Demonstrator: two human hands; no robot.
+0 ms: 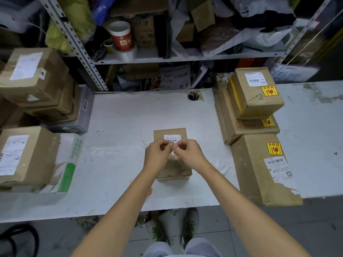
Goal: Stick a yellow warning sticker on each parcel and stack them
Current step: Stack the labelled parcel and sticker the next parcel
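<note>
In the head view my left grip and right grip meet just above the small parcel. Each is closed in a fingertip pinch on the same yellow warning sticker. Only a curled sliver of it shows, red-printed with a white edge, so I judge that I am parting it from its backing. I hold it right over the parcel so it can go straight down onto the bare cardboard below the white barcode label.

The parcel sits near the middle of the surface. It is a plain brown box, matte, and its near side is creased and scuffed.

By the right edge the stickered stack gathers the finished boxes, stickers facing up. Toward the left edge the unmarked boxes sit well apart from them. What look like more stickers lie by the near edge, beside my left forearm.
</note>
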